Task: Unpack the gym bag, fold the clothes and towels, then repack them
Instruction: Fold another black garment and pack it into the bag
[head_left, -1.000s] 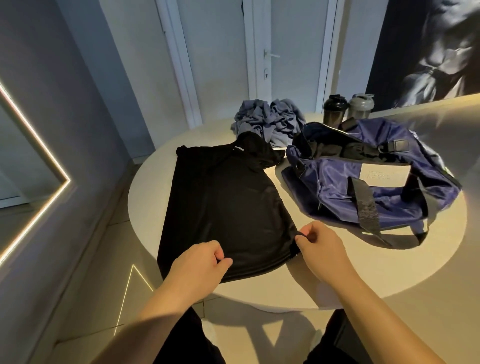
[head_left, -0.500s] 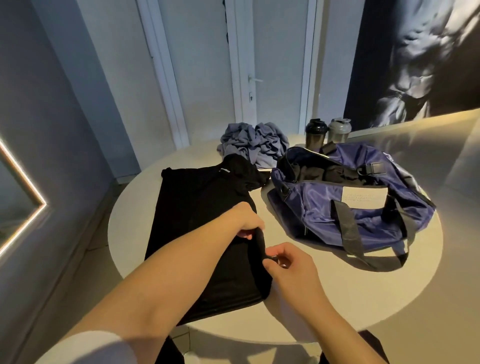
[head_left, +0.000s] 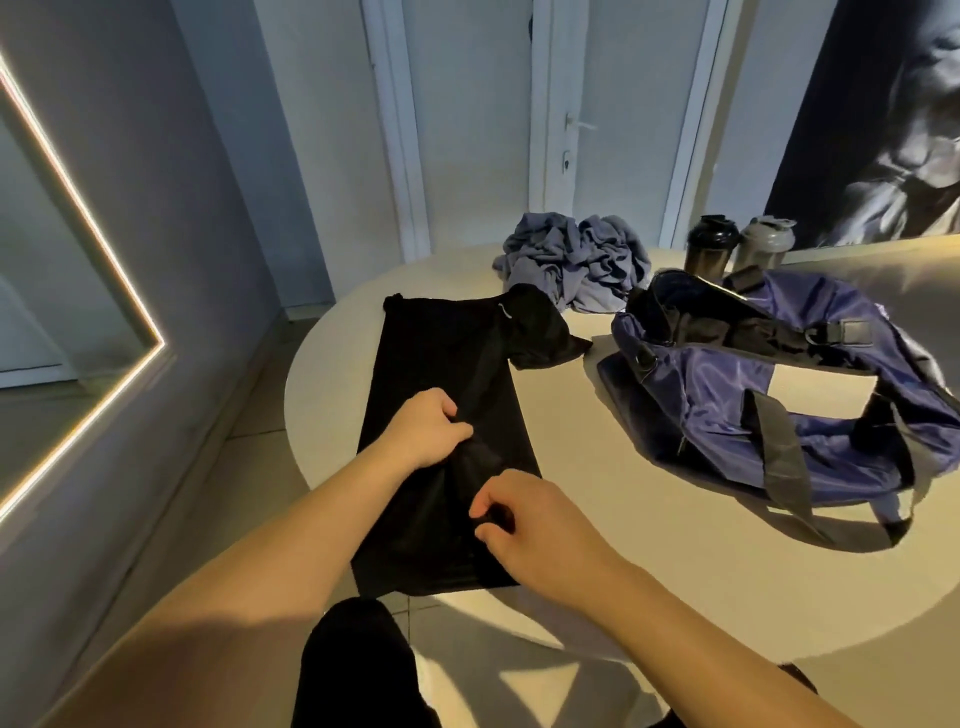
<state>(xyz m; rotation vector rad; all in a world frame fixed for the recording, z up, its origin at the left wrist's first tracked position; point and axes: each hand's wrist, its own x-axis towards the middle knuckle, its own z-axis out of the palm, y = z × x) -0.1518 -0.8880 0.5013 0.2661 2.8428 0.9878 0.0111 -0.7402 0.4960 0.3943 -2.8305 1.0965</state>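
We look from one head-worn camera, forward and down, close above the left hand (head_left: 423, 436) and right hand (head_left: 530, 525) gripping the black garment (head_left: 441, 364); the gym bag (head_left: 727, 400) lies right of the grip.

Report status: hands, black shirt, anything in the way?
Left hand pinches black shirt mid-fold; right hand pinches its near edge. Shirt lies lengthwise on table, right side folded over. Gym bag open at right; nothing on the shirt.

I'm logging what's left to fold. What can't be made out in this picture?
Head view:
gym bag interior: too dark, contents unclear.
grey pile: crumpled, piece count unclear.
black bottle and grey bottle: bases hidden behind the bag.
black garment: folded, partly under the right hand; type unclear.
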